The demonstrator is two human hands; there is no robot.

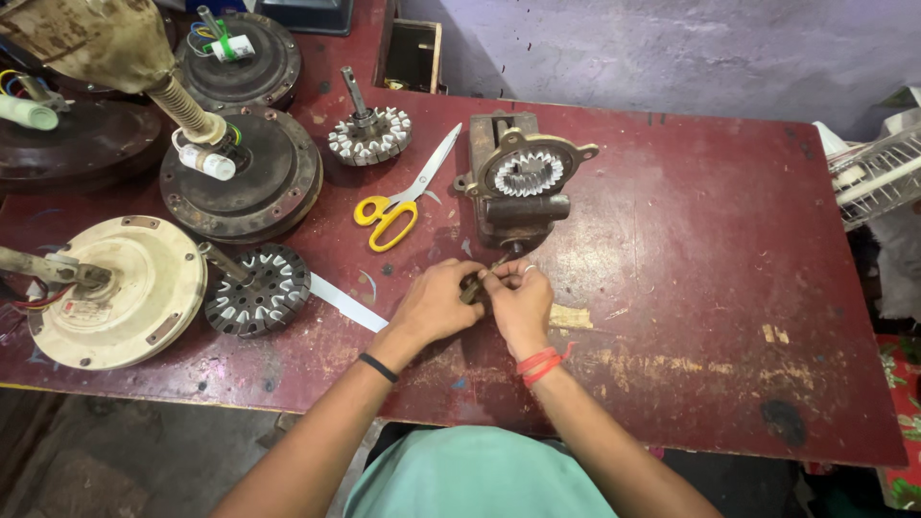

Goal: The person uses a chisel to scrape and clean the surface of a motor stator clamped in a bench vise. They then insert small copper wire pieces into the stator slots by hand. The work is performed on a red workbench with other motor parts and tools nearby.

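While both hands meet near the middle of the dark red worktop (691, 240), the left hand (434, 307) and right hand (519, 305) pinch one small dark part (470, 287) between their fingers; what the part is cannot be told, as the fingers hide most of it. It sits just in front of the bench vise (513, 187), which clamps a round housing with a toothed white core (527, 173). A slip looks the likeliest trouble: so small a piece, held only by fingertips, could drop and roll toward the near edge of the worktop. Left of the hands, a white strip (345, 302) and a wound stator (257, 290) lie near enough for the left forearm to brush them. Farther off, the yellow-handled scissors (403, 197) lie with their blades apart, a hazard for a careless reach.
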